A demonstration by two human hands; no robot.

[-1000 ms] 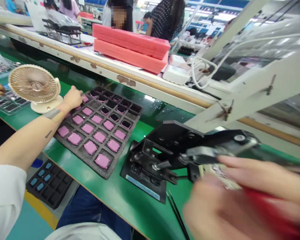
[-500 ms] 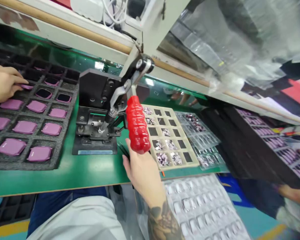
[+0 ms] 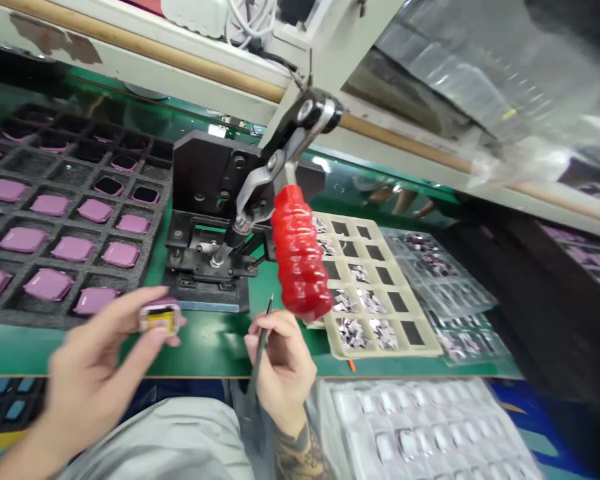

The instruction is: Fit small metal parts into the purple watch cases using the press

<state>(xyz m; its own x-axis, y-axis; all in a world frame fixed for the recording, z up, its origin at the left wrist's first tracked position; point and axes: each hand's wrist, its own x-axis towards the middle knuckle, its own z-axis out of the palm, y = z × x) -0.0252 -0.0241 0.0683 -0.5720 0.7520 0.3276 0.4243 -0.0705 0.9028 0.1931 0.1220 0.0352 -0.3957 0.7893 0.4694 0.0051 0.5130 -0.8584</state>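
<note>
My left hand (image 3: pixel 95 367) is closed in a pinch on a small square part (image 3: pixel 159 318) with a purple rim and a yellow face, held above the green bench edge. My right hand (image 3: pixel 283 363) is closed on black tweezers (image 3: pixel 261 347), tips pointing up toward the press. The black hand press (image 3: pixel 210 220) stands just beyond both hands; its lever with the red ribbed handle (image 3: pixel 300 253) hangs free over my right hand. A dark foam tray (image 3: pixel 143 180) at the left holds several purple parts (image 3: pixel 63 249).
A beige tray (image 3: pixel 430 347) with small shiny pieces lies right of the press, with clear blister trays (image 3: pixel 445 280) beside it. More blister trays (image 3: pixel 430 427) rest below the bench edge. A white frame post (image 3: pixel 325 60) rises behind the press.
My left hand left the foam tray and came forward holding a small part. My right hand picked up the tweezers below the red handle. The view shifted slightly right.
</note>
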